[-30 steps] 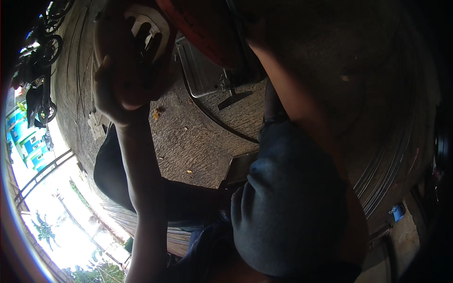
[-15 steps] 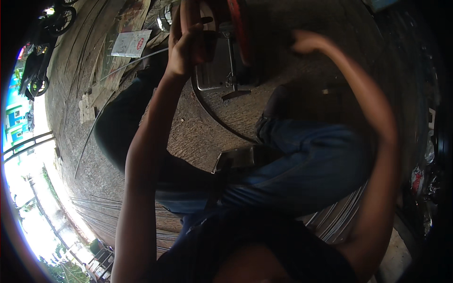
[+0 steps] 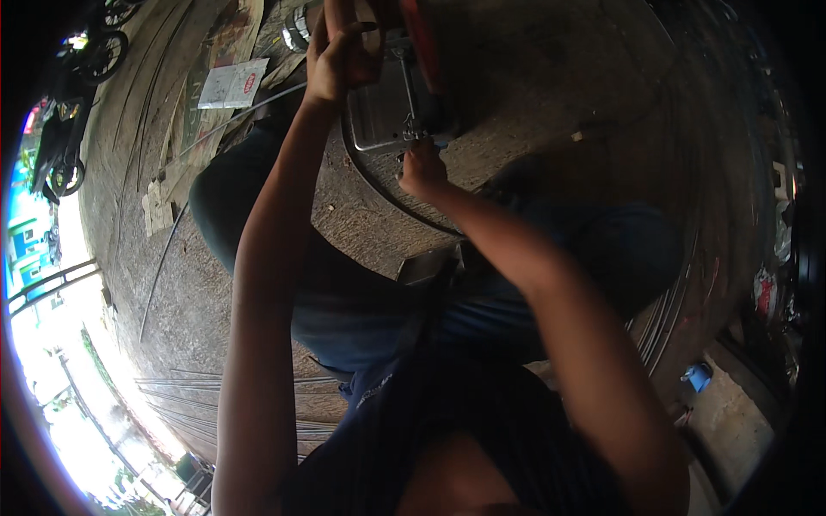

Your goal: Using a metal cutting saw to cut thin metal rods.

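Note:
A cut-off saw with a red body (image 3: 420, 43) and a grey metal base (image 3: 374, 129) sits on the ground in front of me. At its upper left, my left hand (image 3: 331, 73) is closed around the saw's reddish handle (image 3: 341, 15); the fingers are partly hidden. A clamp screw (image 3: 410, 90) runs along the base toward me. On the near end of that screw my right hand (image 3: 423, 170) is closed, covering the crossbar of the clamp handle. A thin metal rod (image 3: 249, 112) reaches the saw from the left.
A black cable (image 3: 379, 196) curves from the saw toward my crossed legs. A white printed packet (image 3: 232, 84) lies on boards at left. Bundled thin rods (image 3: 194, 396) lie beside and behind me. A blue object (image 3: 697, 377) sits at lower right; motorcycles (image 3: 64, 163) stand far left.
My right hand has come in from the far right and closed on the clamp handle. My left hand stays on the saw handle. The view has shifted slightly.

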Tool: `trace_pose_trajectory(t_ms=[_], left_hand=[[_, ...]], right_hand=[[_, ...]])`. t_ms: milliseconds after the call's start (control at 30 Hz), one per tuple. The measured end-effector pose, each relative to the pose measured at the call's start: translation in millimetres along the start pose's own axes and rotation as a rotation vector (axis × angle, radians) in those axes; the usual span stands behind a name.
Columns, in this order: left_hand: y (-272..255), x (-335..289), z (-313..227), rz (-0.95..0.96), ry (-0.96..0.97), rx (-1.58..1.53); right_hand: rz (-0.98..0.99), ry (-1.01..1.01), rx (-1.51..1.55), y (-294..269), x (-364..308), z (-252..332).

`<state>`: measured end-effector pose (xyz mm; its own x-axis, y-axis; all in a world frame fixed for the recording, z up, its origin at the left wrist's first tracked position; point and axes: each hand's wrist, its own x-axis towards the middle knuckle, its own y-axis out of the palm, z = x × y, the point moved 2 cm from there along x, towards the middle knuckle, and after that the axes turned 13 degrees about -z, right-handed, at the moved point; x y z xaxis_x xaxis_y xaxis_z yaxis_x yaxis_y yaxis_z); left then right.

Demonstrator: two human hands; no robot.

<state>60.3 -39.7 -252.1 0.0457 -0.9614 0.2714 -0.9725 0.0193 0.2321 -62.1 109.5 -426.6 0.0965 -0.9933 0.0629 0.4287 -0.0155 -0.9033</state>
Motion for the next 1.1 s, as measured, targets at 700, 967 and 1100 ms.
trace_pose_trajectory(t_ms=[700, 967, 1100], left_hand=[[-12.0, -9.4, 2.6, -0.094, -0.360, -0.027], [-0.3, -12.9, -4.2, -0.100, -0.373, -0.015], [5.1, -11.7, -2.9, -0.075, -0.396, -0.002]], right_hand=[[-0.656, 0.639, 0.463, 68.0, -32.8, -32.6], [-0.284, 1.542, 1.614, 84.2, -5.1, -53.4], [-0.736, 1.032, 0.748, 72.3, -7.6, -50.2]])
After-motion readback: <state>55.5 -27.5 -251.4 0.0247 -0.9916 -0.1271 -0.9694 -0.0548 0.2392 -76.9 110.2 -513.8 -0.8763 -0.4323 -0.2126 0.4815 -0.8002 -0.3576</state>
